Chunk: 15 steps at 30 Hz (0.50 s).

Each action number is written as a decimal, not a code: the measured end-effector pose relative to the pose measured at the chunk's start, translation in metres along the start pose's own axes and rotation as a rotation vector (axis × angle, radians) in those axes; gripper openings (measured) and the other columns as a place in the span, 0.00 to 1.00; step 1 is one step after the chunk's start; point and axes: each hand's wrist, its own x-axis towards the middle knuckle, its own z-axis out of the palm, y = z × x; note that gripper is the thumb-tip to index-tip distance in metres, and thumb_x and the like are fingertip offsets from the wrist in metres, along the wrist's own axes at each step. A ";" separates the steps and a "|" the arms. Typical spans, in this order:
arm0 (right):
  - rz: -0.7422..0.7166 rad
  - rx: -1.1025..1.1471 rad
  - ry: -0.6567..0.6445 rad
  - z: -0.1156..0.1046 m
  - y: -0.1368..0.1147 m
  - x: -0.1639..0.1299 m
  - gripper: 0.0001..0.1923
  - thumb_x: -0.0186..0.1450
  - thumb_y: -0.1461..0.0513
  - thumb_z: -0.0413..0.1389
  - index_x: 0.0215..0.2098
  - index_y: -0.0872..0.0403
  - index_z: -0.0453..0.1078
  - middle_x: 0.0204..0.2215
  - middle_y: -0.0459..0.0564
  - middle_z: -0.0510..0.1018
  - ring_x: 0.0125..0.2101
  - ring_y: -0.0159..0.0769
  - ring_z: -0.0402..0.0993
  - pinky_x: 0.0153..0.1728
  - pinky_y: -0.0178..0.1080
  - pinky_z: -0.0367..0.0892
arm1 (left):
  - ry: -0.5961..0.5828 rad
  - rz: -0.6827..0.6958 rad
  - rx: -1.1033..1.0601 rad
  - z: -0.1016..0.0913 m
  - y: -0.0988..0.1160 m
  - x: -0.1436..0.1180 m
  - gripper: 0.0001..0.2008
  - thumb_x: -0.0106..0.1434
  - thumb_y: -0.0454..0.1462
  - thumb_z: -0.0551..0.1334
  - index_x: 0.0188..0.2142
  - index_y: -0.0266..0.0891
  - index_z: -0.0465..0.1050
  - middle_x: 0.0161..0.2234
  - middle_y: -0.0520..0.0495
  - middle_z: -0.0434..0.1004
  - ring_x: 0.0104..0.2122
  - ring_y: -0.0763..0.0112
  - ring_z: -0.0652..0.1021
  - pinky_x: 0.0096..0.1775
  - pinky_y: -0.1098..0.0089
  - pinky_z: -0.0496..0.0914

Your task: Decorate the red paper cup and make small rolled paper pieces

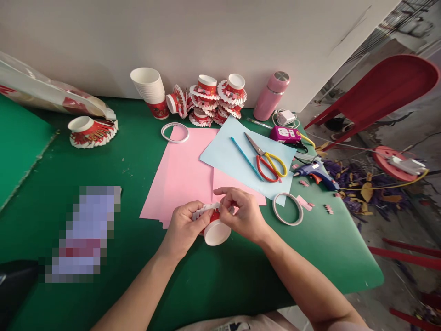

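Paper cup [216, 231] being clamped by left hand [184, 226]; cut strips being pinched by right hand [241, 214]; strip likely being torn if overbent.

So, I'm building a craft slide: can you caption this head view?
Both hands hold a red paper cup with cut strips over pink paper on a green table.

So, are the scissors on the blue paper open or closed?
Nearly closed: the scissors lie flat, blades together, on the blue paper.
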 end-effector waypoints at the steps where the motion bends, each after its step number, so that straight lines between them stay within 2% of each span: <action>1: 0.006 0.006 -0.003 0.000 0.000 0.000 0.07 0.51 0.70 0.51 0.19 0.54 0.59 0.36 0.55 0.77 0.37 0.38 0.75 0.27 0.34 0.66 | 0.000 -0.003 -0.005 0.000 0.000 0.000 0.17 0.54 0.44 0.63 0.18 0.36 0.63 0.16 0.57 0.58 0.17 0.81 0.61 0.18 0.79 0.57; 5: 0.056 0.085 -0.058 -0.005 0.003 0.001 0.06 0.55 0.67 0.54 0.21 0.55 0.62 0.38 0.56 0.77 0.37 0.37 0.75 0.29 0.35 0.68 | 0.019 -0.018 -0.028 0.000 -0.001 0.000 0.16 0.53 0.44 0.64 0.19 0.36 0.64 0.16 0.57 0.59 0.17 0.81 0.62 0.18 0.79 0.58; 8: 0.055 0.170 -0.188 -0.016 0.006 0.004 0.05 0.60 0.62 0.55 0.27 0.56 0.67 0.44 0.57 0.74 0.40 0.36 0.74 0.33 0.36 0.70 | 0.033 -0.028 -0.047 -0.002 -0.002 0.001 0.15 0.53 0.45 0.64 0.21 0.35 0.67 0.17 0.56 0.62 0.18 0.80 0.64 0.18 0.79 0.59; 11: 0.002 0.150 -0.304 -0.028 0.009 0.006 0.05 0.62 0.62 0.55 0.32 0.56 0.69 0.48 0.56 0.71 0.41 0.36 0.73 0.36 0.36 0.69 | 0.030 -0.032 -0.071 -0.003 -0.004 0.001 0.14 0.53 0.45 0.64 0.22 0.36 0.68 0.18 0.55 0.64 0.18 0.79 0.65 0.19 0.78 0.60; 15: -0.044 0.085 -0.329 -0.035 0.011 0.008 0.04 0.63 0.63 0.54 0.32 0.56 0.70 0.47 0.55 0.70 0.38 0.33 0.71 0.36 0.35 0.68 | 0.007 -0.044 -0.088 -0.004 -0.006 0.002 0.14 0.54 0.45 0.64 0.22 0.36 0.69 0.18 0.55 0.66 0.19 0.79 0.66 0.21 0.77 0.62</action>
